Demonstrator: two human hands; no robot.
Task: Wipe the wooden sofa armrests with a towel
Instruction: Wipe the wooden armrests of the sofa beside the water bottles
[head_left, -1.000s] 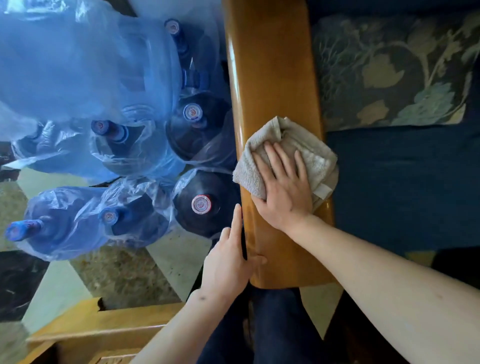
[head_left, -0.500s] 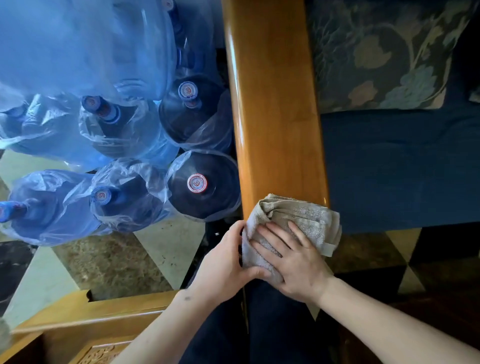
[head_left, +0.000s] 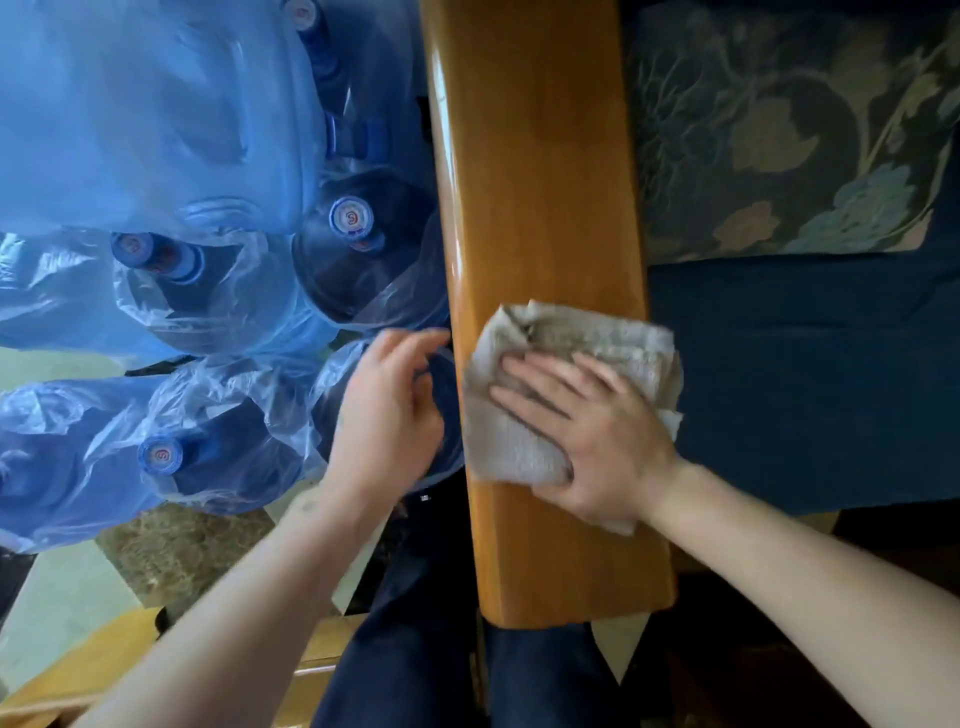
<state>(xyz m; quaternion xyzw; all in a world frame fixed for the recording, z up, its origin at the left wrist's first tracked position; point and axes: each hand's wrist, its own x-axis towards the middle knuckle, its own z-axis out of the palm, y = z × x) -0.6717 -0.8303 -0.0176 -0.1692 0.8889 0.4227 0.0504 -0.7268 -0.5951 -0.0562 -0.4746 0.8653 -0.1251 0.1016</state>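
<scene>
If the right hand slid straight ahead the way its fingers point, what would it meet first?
Probably only more towel under the right hand, then the armrest's left edge, with wrapped water jugs beyond and lower; depth is unclear.

Glossy honey-brown wooden armrest (head_left: 540, 208) running lengthwise, crumpled beige towel (head_left: 561, 338) lying flat across its near half

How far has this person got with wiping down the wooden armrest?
Midway, by the look of it. The right hand presses the folded towel flat on the near part of the wooden armrest. The left hand hovers beside the armrest's edge, fingers loosely curled, holding nothing. The far stretch shines, but the picture cannot show whether it is wiped. The near end below the towel and any other armrest seem left.
</scene>
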